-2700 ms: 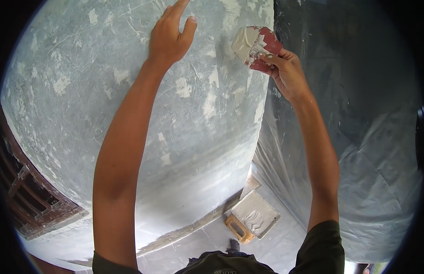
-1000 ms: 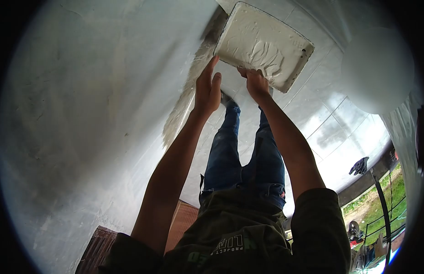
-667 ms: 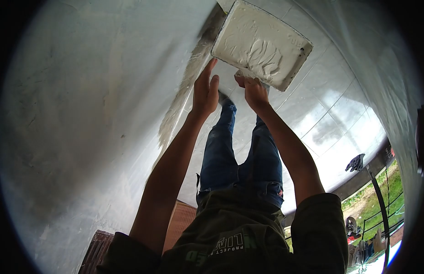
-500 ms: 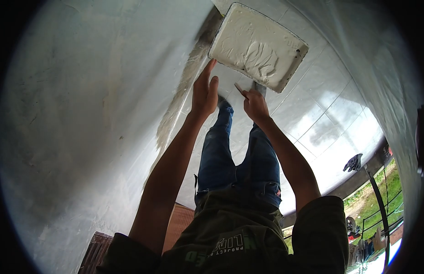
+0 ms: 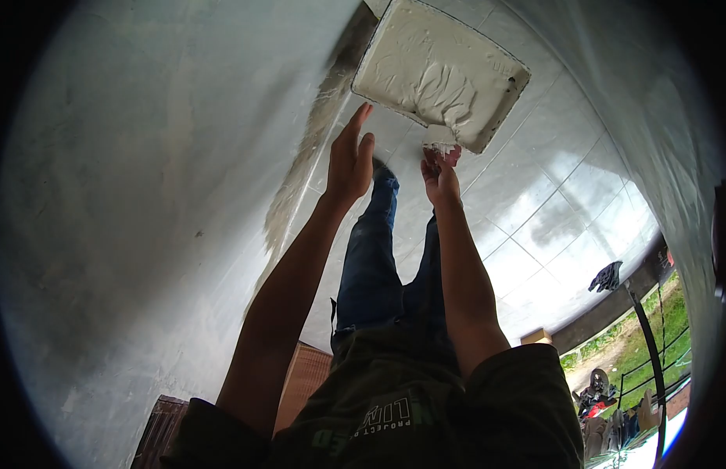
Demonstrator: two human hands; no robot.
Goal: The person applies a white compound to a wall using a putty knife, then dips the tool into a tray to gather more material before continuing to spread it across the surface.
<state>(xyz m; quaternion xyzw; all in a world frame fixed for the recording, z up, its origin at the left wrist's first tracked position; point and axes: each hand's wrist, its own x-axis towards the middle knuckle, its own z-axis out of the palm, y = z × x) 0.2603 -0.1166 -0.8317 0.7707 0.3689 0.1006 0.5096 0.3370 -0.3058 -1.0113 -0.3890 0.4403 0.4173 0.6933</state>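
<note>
A shallow tray (image 5: 505,119) with a dark, chipped rim lies at the top of the view, full of thick off-white paint (image 5: 449,59) marked with ridges. My left hand (image 5: 349,160) is open, its fingers stretched together and thumb apart, with the fingertips just below the tray's near left corner. At the tray's near edge, my right hand (image 5: 442,178) is closed round a paintbrush (image 5: 440,136). The end of the brush is thickly coated in the off-white paint; its handle is mostly hidden by my fingers.
A pale wall (image 5: 144,156) rises on the left, with a bare brownish strip (image 5: 312,148) along its foot. Shiny tiles (image 5: 535,211) cover the floor. Translucent sheeting (image 5: 636,117) hangs at right. A dark glove (image 5: 606,277) lies near the floor's edge, above grass.
My right hand has turned and moved up to the tray's near edge, bringing the coated brush end into view. My left hand has hardly moved.
</note>
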